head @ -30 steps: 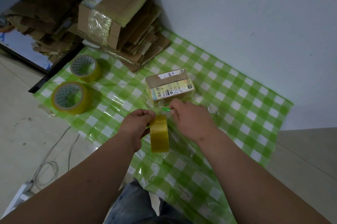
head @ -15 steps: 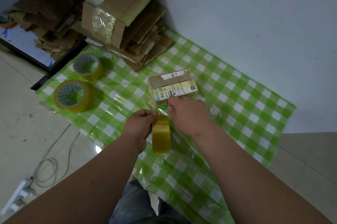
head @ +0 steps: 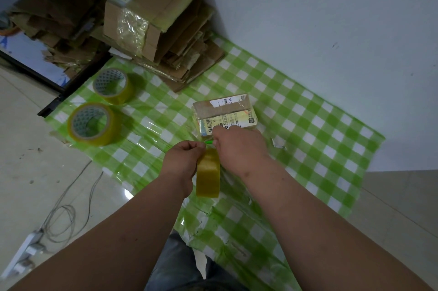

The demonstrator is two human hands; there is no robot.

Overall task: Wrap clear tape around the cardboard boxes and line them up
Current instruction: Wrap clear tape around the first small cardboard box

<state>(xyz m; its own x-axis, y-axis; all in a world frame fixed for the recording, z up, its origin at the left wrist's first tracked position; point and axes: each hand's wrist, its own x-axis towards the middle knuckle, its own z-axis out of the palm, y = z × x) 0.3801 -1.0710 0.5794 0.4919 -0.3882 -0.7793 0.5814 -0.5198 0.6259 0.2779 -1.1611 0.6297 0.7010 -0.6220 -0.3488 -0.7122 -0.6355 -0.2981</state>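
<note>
A small cardboard box (head: 222, 110) with white labels and shiny tape lies on the green checked sheet (head: 308, 125). Just in front of it my left hand (head: 183, 162) grips a yellowish roll of clear tape (head: 208, 173), held on edge. My right hand (head: 239, 146) is beside the roll, its fingers curled and pinching a small green thing (head: 208, 142) at the top of the roll; its fingertips are close to the box's near face. A larger taped cardboard box (head: 151, 11) sits on a pile of flattened cardboard by the wall.
Two more tape rolls (head: 112, 84) (head: 92, 123) lie flat on the sheet's left side. Flattened cardboard (head: 189, 63) is stacked against the white wall. Cables and a power strip (head: 26, 252) lie on the tiled floor at the left. My trouser leg (head: 180, 267) shows at the bottom.
The view has shifted slightly. My right hand has crept a little toward the small box; my left hand still holds the roll in the same place.
</note>
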